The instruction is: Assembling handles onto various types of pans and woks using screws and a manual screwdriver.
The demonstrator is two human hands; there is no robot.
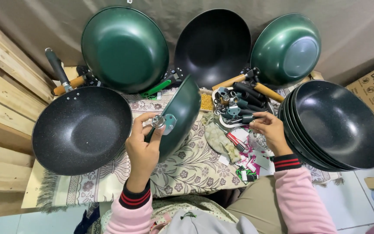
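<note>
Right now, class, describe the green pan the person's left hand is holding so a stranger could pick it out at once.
Start at the patterned floral cloth covering the low table, then find the left hand near its middle. That hand grips the dark green metal wok by its silver handle bracket. Unlike the two green woks propped against the back curtain, this one stands on edge, in hand.

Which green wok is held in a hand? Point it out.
The dark green metal wok standing on edge at the table's centre, gripped by the left hand at its silver handle bracket. The other two green woks lean untouched against the back wall.
</note>
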